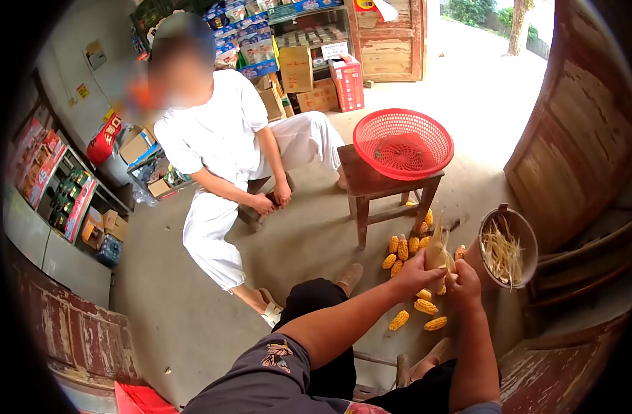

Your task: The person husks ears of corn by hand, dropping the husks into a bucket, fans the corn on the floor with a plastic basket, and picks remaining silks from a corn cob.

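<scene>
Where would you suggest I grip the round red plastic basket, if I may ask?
The round red plastic basket is probably best gripped by opposite sides of its rim, from above: it sits upright on the brown wooden stool, its wide, flaring rim exposed.

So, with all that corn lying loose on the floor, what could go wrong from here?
The loose corn cobs lie on the floor near the person's right shoe, so one might be stepped on or roll. The bucket is crowded with husk strips up near its rim, so some might spill. The left fingers and right fingers grip the pale husk close together; a sudden tear could perhaps make them slip.
</scene>
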Demonstrator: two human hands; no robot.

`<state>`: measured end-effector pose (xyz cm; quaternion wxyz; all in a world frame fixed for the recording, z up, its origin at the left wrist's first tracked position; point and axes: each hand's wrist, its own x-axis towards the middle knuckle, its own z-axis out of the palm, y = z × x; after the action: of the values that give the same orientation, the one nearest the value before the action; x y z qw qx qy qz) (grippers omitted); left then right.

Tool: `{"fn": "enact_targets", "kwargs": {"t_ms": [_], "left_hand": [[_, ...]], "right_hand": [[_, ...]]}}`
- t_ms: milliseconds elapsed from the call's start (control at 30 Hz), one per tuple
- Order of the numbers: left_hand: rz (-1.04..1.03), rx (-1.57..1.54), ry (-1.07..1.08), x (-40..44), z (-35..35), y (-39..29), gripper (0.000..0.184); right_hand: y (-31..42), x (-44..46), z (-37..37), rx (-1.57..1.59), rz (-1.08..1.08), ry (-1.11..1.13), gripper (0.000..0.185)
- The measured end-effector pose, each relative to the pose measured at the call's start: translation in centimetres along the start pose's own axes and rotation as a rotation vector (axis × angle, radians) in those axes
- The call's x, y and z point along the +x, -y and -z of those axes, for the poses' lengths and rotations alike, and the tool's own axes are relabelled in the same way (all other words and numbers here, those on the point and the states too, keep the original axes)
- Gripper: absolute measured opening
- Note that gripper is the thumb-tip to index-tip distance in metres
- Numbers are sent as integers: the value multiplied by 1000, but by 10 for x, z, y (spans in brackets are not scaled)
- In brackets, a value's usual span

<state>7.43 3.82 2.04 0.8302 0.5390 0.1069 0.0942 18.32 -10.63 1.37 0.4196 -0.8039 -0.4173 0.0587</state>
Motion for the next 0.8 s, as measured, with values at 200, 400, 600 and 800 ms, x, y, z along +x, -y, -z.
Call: {"fn": "enact_targets", "kwargs": {"t_ms": [200, 400, 600, 800], "left_hand": [[133, -139, 21, -14, -1, -29, 52], [279, -427, 0, -8, 12, -32, 41], [190, -578, -117, -5, 26, -40, 37], [238, -243, -181, 3, 28, -28, 44]], "right_hand": [[-40, 9, -5, 660, -387, -47, 13], [-97, 10, -1, 1076, -714, -265, 10], [-139, 15, 20, 1187, -908, -433, 9], [-21, 17, 16, 1285, -631, -40, 8]]}}
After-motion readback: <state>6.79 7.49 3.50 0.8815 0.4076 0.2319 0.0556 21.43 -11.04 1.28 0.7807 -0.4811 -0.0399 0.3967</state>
